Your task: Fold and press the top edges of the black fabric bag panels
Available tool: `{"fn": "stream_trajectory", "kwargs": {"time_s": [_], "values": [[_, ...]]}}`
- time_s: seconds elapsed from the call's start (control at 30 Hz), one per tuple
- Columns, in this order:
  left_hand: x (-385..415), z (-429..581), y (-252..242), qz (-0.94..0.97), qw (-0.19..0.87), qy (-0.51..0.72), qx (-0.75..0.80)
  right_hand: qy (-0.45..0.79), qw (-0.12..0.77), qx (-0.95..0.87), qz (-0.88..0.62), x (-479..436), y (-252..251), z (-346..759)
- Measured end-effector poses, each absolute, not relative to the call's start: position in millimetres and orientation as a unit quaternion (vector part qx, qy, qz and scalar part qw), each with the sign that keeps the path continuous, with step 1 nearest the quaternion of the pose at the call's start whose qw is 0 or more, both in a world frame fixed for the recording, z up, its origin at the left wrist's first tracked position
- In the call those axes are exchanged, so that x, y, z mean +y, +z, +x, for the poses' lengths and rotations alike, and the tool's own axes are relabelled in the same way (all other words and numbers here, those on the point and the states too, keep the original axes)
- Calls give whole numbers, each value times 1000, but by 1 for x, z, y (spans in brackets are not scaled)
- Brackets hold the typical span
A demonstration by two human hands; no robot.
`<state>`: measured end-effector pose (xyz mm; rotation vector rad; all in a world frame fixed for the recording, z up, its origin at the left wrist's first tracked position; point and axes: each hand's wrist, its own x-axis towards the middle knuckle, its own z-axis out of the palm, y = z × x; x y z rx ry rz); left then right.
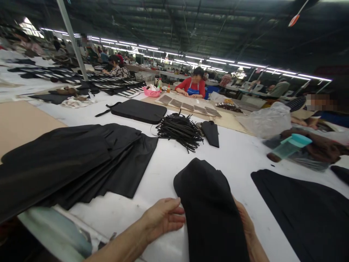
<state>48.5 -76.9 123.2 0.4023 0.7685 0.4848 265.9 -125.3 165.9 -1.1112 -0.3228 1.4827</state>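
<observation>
A long black piece of material (212,214) with a rounded top end lies between my hands over the white table. At its left edge is my left hand (166,217), fingers slightly bent and a little apart, the fingertips at the edge. My right hand (245,218) is along the right edge, its fingers hidden behind the material. A fanned stack of black pieces (81,160) spreads to the left. Further black material (305,211) lies flat at the right.
Beyond my hands on the white table (231,156) are a bundle of black strips (180,131), a black padded panel (139,110) and a small black piece (210,133). A teal-lidded bottle (290,147) lies at the right. A person in red (201,87) works opposite.
</observation>
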Motion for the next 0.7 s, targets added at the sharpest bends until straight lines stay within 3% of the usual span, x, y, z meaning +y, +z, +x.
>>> {"fn": "stream_trajectory", "kwargs": {"time_s": [0.13,0.27,0.37,0.53,0.7], "values": [[-72,70,123,167,889,289,315,518,591,-216,-580,-138,161,281],[-77,87,120,153,909,257,291,468,604,-210,-610,-146,160,286],[-79,91,122,151,911,260,281,482,615,-211,-587,-145,163,284],[-66,80,132,231,852,379,279,587,589,-203,-518,-140,163,289],[-63,66,126,276,772,426,382,607,577,-145,-527,-146,167,294]]}}
